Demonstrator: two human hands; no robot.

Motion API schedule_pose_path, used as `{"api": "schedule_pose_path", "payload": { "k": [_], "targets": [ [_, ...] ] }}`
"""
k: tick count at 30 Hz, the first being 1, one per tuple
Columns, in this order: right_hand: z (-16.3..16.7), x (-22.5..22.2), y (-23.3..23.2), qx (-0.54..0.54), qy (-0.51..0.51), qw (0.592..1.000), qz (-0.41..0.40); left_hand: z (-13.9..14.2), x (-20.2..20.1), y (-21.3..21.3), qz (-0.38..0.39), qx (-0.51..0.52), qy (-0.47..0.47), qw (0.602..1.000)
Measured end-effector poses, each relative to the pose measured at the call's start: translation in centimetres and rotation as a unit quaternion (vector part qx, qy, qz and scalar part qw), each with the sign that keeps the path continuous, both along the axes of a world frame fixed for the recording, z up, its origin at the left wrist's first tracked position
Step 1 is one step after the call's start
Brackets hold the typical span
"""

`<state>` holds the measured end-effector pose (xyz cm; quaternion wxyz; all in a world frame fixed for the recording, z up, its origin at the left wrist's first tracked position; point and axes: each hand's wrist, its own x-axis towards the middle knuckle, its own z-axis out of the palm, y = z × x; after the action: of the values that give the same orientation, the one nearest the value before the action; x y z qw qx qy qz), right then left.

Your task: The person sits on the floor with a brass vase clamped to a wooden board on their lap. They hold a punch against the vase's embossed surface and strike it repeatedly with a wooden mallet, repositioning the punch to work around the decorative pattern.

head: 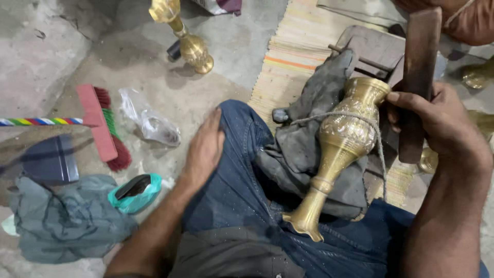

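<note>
A brass vase (342,149) with engraved bands lies tilted across my lap on a dark grey cloth (303,149). A cord (360,119) is looped around its body. My right hand (442,121) grips a brown wooden block (418,77), held upright against the vase's mouth. Resting flat on my left knee, my left hand (203,152) holds nothing; the knee is in blue jeans (242,190).
A second brass vase (188,38) stands on the concrete floor at the top. Left of my leg lie a red brush (100,126), a clear plastic bag (152,123), a dark dustpan (49,162), a grey-green cloth (62,219) and a teal pouch (136,193). A striped mat (288,56) lies ahead.
</note>
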<state>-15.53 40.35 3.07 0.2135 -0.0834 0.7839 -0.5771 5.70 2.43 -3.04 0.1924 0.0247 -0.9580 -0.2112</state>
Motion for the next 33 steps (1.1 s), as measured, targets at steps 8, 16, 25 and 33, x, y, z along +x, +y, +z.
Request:
{"api": "schedule_pose_path", "payload": {
  "k": [8, 16, 25, 33],
  "targets": [
    [2.1, 0.7, 0.2, 0.114, 0.047, 0.992, -0.029, 2.5, 4.1, 2.8, -0.006, 0.132, -0.329, 0.935],
    [2.8, 0.4, 0.7, 0.023, 0.041, 0.999, 0.017, 9.2, -3.2, 7.4, -0.097, 0.168, -0.106, 0.975],
    [2.3, -1.0, 3.1, -0.062, -0.082, 0.994, 0.043, 12.6, -11.5, 15.6, -0.222, 0.453, 0.001, 0.863],
    [2.3, -1.5, 4.4, -0.075, -0.052, 0.994, 0.06, 12.4, -18.0, 20.4, -0.282, 0.551, -0.037, 0.784]
  ]
}}
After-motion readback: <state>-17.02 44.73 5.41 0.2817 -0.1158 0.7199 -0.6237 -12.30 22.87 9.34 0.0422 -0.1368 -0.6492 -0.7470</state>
